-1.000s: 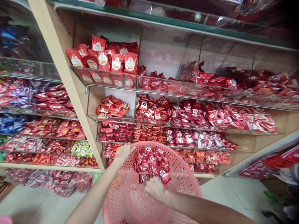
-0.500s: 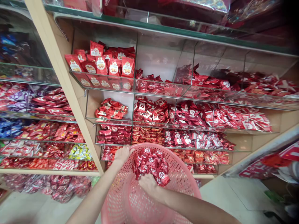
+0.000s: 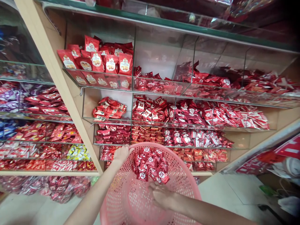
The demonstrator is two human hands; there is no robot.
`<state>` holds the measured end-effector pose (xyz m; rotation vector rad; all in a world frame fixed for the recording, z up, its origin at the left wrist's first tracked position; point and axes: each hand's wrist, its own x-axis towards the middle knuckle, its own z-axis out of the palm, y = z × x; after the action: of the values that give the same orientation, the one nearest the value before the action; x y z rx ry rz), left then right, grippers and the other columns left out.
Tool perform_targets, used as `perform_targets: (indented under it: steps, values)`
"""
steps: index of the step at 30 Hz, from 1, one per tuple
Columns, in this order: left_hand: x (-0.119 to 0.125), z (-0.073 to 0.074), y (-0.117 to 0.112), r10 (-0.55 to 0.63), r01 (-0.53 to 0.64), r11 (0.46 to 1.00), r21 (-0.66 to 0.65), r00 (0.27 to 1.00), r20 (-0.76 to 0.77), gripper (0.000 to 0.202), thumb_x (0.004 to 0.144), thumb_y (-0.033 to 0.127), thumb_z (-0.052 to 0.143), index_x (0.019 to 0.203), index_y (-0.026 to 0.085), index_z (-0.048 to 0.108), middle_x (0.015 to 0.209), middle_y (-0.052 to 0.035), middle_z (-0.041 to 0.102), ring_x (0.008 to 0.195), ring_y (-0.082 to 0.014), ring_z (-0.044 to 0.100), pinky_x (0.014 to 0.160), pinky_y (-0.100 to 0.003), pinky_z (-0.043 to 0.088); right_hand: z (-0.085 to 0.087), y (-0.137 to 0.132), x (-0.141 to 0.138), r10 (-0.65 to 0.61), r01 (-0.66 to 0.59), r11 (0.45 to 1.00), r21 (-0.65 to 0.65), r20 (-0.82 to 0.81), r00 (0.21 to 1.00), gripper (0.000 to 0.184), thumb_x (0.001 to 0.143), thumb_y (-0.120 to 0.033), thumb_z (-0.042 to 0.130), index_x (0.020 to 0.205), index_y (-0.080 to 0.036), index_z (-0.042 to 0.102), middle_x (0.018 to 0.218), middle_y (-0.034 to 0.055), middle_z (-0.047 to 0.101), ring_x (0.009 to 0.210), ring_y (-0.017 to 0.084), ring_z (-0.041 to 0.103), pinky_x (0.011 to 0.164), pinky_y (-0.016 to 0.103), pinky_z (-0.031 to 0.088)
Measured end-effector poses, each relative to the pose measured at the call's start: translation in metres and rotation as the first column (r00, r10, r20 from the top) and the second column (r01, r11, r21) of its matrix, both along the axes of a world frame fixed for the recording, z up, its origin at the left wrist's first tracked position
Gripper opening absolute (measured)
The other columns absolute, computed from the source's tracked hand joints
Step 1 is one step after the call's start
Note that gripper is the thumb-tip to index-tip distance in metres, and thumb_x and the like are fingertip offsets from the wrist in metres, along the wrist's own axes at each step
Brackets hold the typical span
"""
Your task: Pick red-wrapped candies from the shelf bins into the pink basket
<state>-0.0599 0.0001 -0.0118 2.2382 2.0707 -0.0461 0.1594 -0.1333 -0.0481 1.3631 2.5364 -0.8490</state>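
My left hand (image 3: 121, 154) is closed on the far left rim of a pink perforated plastic basket (image 3: 184, 170). Dark red snack packets (image 3: 151, 162) with round white labels lie heaped against the basket's far inner wall. Inside the basket, just on the near side of that heap, is my right hand (image 3: 161, 195). Its fingers are partly stretched out with nothing seen in them. The rim under my left fingers is partly hidden.
Beyond the basket stand glass-fronted shelves with red packets (image 3: 96, 59) sorted in compartments. A wooden upright (image 3: 53, 75) divides them from another rack at left. Bagged goods (image 3: 58, 189) lie on the floor at lower left. A black object (image 3: 273, 212) sits at lower right.
My right hand has drawn back from the packet heap towards me and slightly right, and its fingers have loosened. My left hand stays on the rim. The view has shifted slightly.
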Motion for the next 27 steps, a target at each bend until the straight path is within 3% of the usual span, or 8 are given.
perform_targets:
  steps: [4,8,12,14,16,19,22,27]
  values:
    - [0.000,0.001,-0.001,0.001,-0.001,1.000,-0.012,1.000,0.011,0.051,0.091,0.051,0.025,0.112,0.013,0.052,0.098,-0.0173,0.066,0.095,-0.0249,0.063,0.078,-0.034,0.047,0.010,0.004,-0.002,0.055,-0.059,0.997,0.043,0.104,0.993,0.041,0.073,-0.016,0.056,0.113,-0.011,0.060,0.118,0.0154,0.058,0.109,0.030,0.053,0.095,0.042,0.042]
    - [-0.003,0.003,-0.002,-0.011,0.011,1.000,-0.016,1.000,0.023,0.047,0.092,0.049,0.026,0.111,0.014,0.051,0.099,-0.0162,0.066,0.096,-0.0245,0.063,0.078,-0.034,0.046,0.034,0.003,0.001,0.085,-0.085,0.996,0.010,-0.001,0.996,0.038,0.076,-0.023,0.055,0.113,-0.015,0.061,0.125,0.0118,0.055,0.118,0.028,0.048,0.099,0.039,0.039]
    - [-0.008,0.006,-0.002,-0.058,0.059,0.998,-0.022,0.997,0.060,0.041,0.092,0.045,0.029,0.113,0.015,0.048,0.100,-0.0150,0.066,0.094,-0.0245,0.064,0.076,-0.034,0.047,0.052,0.008,0.035,-0.159,0.179,0.973,0.145,-0.139,0.977,0.044,0.083,-0.036,0.046,0.124,-0.020,0.054,0.133,0.0102,0.048,0.126,0.026,0.039,0.106,0.043,0.029]
    - [-0.010,0.007,-0.002,-0.065,0.067,0.997,-0.031,0.995,0.073,0.041,0.091,0.044,0.031,0.116,0.014,0.046,0.099,-0.0151,0.066,0.093,-0.0256,0.064,0.074,-0.034,0.047,0.050,0.013,0.064,-0.395,0.440,0.854,0.277,-0.205,0.896,0.048,0.082,-0.040,0.045,0.126,-0.020,0.051,0.140,0.0107,0.039,0.132,0.028,0.029,0.109,0.047,0.021]
    - [-0.010,0.008,-0.002,-0.064,0.067,0.997,-0.034,0.995,0.077,0.042,0.091,0.044,0.032,0.117,0.013,0.044,0.098,-0.0152,0.067,0.093,-0.0263,0.064,0.074,-0.034,0.047,0.041,0.015,0.094,-0.597,0.685,0.650,0.329,-0.337,0.728,0.054,0.078,-0.039,0.049,0.127,-0.019,0.049,0.142,0.0126,0.034,0.134,0.030,0.024,0.109,0.049,0.018]
    - [-0.009,0.008,-0.001,-0.074,0.076,0.997,-0.026,0.995,0.073,0.042,0.090,0.043,0.034,0.117,0.013,0.044,0.099,-0.0152,0.066,0.094,-0.0260,0.064,0.074,-0.033,0.046,0.028,0.011,0.123,-0.780,0.868,0.494,-0.057,-0.471,0.413,0.057,0.072,-0.040,0.054,0.124,-0.017,0.049,0.132,0.0151,0.047,0.125,0.029,0.040,0.099,0.045,0.037]
    - [-0.006,0.008,0.000,-0.083,0.085,0.996,-0.027,0.995,0.059,0.040,0.090,0.043,0.034,0.116,0.014,0.045,0.100,-0.0148,0.066,0.094,-0.0262,0.064,0.073,-0.033,0.047,0.027,0.001,0.128,-0.907,0.705,0.400,-0.586,-0.364,0.213,0.049,0.070,-0.041,0.055,0.112,-0.015,0.056,0.111,0.0138,0.062,0.101,0.026,0.060,0.074,0.035,0.052]
    - [-0.007,0.008,-0.006,-0.093,0.095,0.995,-0.032,0.995,0.034,0.039,0.090,0.040,0.034,0.117,0.014,0.044,0.099,-0.0143,0.066,0.094,-0.0255,0.063,0.075,-0.033,0.047,0.032,-0.009,0.119,-0.935,0.623,0.323,-0.713,-0.343,0.092,0.046,0.065,-0.031,0.055,0.108,-0.016,0.058,0.099,0.0116,0.066,0.089,0.023,0.063,0.062,0.029,0.052]
